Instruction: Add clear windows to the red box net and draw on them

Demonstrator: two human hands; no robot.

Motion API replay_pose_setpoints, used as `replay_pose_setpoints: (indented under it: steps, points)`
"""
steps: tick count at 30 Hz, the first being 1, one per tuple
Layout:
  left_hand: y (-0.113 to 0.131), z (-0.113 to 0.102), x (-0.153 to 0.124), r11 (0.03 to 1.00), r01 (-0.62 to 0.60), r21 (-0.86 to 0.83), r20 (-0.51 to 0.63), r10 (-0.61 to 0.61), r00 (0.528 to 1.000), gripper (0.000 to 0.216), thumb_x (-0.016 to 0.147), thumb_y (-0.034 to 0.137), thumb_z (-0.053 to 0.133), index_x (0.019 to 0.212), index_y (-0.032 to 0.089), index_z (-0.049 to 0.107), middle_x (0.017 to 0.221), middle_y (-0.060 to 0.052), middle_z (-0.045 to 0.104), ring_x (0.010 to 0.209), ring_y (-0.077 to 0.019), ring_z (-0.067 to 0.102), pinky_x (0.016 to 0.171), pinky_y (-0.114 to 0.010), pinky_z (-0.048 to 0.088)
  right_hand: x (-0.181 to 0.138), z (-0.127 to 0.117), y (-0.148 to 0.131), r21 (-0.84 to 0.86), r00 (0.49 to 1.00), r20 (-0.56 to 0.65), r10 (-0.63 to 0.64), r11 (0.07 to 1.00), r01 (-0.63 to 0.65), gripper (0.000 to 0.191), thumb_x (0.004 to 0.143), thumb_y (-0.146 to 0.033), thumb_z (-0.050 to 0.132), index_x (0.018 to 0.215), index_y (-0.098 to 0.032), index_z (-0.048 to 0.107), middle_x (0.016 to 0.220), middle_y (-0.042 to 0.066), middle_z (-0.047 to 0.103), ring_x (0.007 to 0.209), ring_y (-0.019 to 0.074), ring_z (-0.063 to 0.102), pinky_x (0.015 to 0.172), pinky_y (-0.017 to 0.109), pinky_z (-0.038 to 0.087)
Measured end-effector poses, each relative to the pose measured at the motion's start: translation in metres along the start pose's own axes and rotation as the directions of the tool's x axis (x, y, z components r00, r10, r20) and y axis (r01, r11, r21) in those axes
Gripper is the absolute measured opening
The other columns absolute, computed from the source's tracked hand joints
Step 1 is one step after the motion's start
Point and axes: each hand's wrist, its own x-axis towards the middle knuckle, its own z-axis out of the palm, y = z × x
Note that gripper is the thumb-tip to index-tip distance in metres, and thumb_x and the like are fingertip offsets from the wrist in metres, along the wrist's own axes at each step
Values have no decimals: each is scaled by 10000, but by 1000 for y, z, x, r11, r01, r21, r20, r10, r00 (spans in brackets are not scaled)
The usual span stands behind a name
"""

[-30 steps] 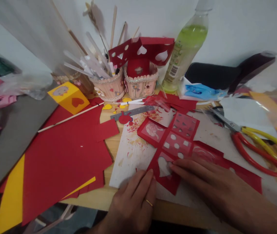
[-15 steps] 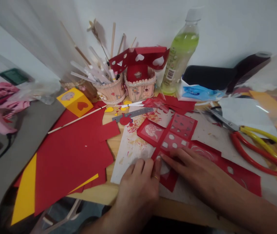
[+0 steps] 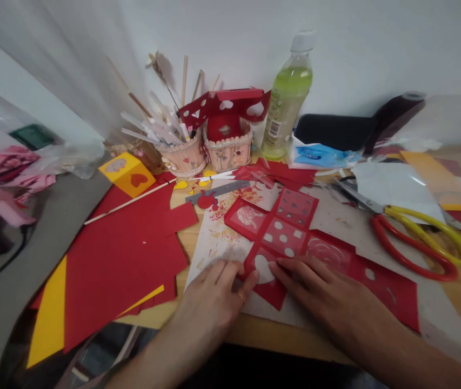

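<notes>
Both hands have slid back toward the table's near edge, uncovering the heart-shaped hole they hid half a second ago. Now the left hand (image 3: 218, 289) lies flat, fingers spread and unclenched, pressing the near-left edge of the red cut-out sheet (image 3: 291, 237), probably to keep it from sliding on the white mat (image 3: 218, 243). Just right of that heart hole, the right hand (image 3: 315, 286) rests open too, fingertips pinning the same panel, gripping nothing. Well right of the sheet lie the scissors (image 3: 416, 243); behind it stands a green bottle (image 3: 287, 97).
</notes>
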Motion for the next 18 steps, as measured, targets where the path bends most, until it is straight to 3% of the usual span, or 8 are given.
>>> replay_pose_setpoints:
  steps: [4, 10, 14, 18]
  points:
    - [-5, -4, -8, 998, 24, -66, 69, -19, 997, 205, 957, 250, 445, 1126, 247, 560, 929, -7, 588, 843, -144, 571, 721, -240, 444, -4, 1, -3, -11, 999, 10, 30, 999, -30, 535, 732, 27, 365, 1234, -91, 507, 1133, 129, 624, 968, 243, 569, 650, 314, 571]
    - [-4, -15, 1, 985, -128, 114, 125, 114, 986, 226, 930, 160, 456, 1087, 241, 597, 973, -28, 587, 861, -178, 556, 680, -258, 442, -11, 3, -10, -25, 993, 71, 91, 996, -89, 630, 733, 20, 379, 1319, -200, 452, 1224, 140, 558, 1061, 281, 543, 636, 354, 583]
    - [-1, -18, 2, 974, -130, 185, 115, 110, 987, 255, 906, 144, 483, 1113, 241, 597, 972, -45, 590, 861, -202, 562, 631, -261, 448, -18, 4, -11, 7, 987, 129, 96, 995, -98, 728, 710, 29, 425, 1362, -296, 411, 1313, 138, 495, 1103, 303, 526, 610, 352, 581]
    - [2, -14, -2, 968, -129, 213, 55, 120, 991, 252, 890, 143, 508, 1113, 208, 603, 945, -51, 601, 850, -210, 566, 635, -277, 474, -19, 0, -12, 72, 986, 145, 83, 993, -94, 786, 720, 45, 460, 1386, -364, 377, 1388, 133, 433, 1168, 307, 495, 774, 452, 548]
